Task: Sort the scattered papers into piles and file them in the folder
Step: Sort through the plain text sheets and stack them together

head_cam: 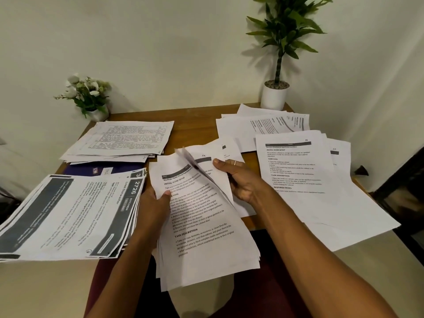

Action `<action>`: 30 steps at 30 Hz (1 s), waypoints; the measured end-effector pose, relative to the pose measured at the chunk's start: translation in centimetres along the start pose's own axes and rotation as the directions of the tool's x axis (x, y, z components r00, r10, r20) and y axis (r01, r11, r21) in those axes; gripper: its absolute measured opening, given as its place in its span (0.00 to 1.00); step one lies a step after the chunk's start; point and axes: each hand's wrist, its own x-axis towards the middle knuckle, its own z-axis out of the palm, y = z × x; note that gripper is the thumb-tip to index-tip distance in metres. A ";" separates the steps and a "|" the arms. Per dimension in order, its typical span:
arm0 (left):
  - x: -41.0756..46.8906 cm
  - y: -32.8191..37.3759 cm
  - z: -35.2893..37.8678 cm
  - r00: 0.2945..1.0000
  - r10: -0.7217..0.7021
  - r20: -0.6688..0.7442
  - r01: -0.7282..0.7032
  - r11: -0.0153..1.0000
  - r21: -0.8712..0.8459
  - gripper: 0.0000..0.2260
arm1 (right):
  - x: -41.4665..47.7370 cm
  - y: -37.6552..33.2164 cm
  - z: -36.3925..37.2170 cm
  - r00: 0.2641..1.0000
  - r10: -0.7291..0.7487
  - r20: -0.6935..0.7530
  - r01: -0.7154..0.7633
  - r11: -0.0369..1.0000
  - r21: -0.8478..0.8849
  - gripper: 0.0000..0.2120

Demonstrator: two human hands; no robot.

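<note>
The top page of the centre stack reads "INITIAL SCENE SETUP" and "TASK DESCRIPTION". Just above it, the rear sheet bears a handwritten "54". At lower left, the left pile shows "2726", "KITCHEN" and "Load Dishwasher". At right, the right pile carries "56", "INITIAL SCENE SETUP", "TASK GOAL", "TASK DESCRIPTION" and "REQUIRED PROPS".

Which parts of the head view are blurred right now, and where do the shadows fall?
Head view: the lifted sheet between the left hand and right hand is motion-blurred, while print on the held stack reads sharply. Head view: the tall plant throws a soft shadow leftward on the wall; the wide-angle lens stretches the frame's edges; no glare shows.
</note>
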 end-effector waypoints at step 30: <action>-0.5 0.3 -0.2 1.000 -0.002 0.007 0.001 1.000 0.009 0.16 | 3.5 0.9 -3.3 0.693 -0.671 -0.266 -0.043 0.330 -0.943 0.28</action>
